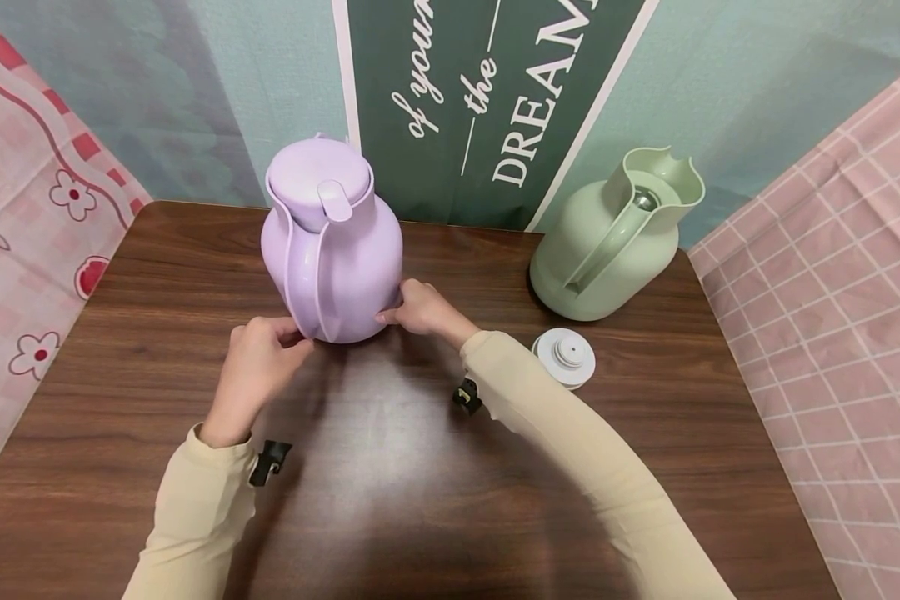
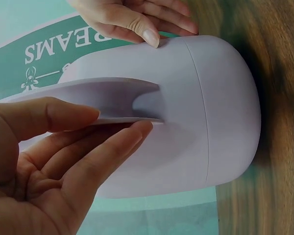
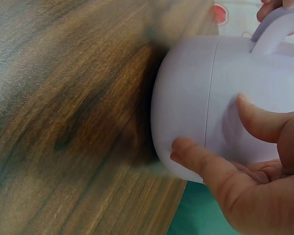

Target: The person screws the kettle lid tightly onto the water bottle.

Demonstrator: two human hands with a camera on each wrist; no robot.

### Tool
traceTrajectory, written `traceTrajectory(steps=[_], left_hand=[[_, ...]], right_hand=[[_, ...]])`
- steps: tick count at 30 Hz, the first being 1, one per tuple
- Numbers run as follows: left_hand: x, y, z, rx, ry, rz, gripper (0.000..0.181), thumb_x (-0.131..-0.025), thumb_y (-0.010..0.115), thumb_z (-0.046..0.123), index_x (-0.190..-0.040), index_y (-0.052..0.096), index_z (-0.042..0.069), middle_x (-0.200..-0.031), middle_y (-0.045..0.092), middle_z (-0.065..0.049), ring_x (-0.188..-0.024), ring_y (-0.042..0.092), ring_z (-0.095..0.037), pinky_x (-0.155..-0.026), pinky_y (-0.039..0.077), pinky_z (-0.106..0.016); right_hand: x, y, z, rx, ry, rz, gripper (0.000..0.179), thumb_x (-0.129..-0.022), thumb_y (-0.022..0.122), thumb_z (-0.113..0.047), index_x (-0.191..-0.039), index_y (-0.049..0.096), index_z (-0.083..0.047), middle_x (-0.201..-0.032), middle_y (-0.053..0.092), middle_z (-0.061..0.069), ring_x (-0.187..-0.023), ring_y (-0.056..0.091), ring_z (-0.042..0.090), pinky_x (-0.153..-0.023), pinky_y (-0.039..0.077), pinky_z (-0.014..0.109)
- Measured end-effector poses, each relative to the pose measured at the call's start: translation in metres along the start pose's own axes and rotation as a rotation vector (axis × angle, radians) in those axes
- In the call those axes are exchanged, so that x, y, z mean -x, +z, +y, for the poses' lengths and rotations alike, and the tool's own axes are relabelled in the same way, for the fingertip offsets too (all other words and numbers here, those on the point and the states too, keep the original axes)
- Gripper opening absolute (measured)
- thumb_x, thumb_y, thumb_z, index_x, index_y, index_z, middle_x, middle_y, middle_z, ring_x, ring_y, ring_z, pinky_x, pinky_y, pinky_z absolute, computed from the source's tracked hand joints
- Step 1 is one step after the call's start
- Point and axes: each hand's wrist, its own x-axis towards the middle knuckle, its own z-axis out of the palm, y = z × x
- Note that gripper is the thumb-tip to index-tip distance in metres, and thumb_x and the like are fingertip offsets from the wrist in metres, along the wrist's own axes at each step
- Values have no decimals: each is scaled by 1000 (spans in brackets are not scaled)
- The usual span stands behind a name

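A lilac thermos jug (image 1: 371, 258) stands upright at the back left of the table, lid on, with its handle (image 1: 303, 279) facing me. My left hand (image 1: 255, 362) is at the handle's lower end. In the left wrist view, thumb and fingers of that hand (image 2: 49, 156) pinch one edge of the handle. On the jug's right side, low down, rests my right hand (image 1: 429, 312). The right wrist view has its fingers (image 3: 196, 156) and thumb spread against the jug's body (image 3: 186, 93), not curled round it.
A pale green thermos jug (image 1: 600, 246) without a lid stands at the back right, its metal-lined neck showing. In front of it lies a round white stopper (image 1: 567, 357). Fabric walls border the brown wooden table (image 1: 390, 500) at the back and both sides.
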Motion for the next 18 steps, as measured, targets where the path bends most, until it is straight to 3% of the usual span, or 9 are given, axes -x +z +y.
traceTrajectory(steps=[7, 18], left_hand=[[-3, 1, -3, -8, 9, 25, 15, -70, 56, 3, -56, 59, 7, -47, 45, 3, -54, 42, -21, -50, 33, -31], [-6, -1, -5, 9, -25, 28, 14, -72, 56, 4, -60, 62, 7, -51, 51, 1, -56, 43, -22, -52, 33, -32]], right_hand=[[-5, 1, -3, -2, -5, -20, 51, -84, 65, -31, -122, 50, 0, -112, 58, 13, -98, 53, 19, -82, 43, 29], [-8, 0, -7, 5, -13, -47, 59, -87, 61, -31, -132, 40, 1, -122, 54, 15, -109, 51, 21, -89, 41, 32]])
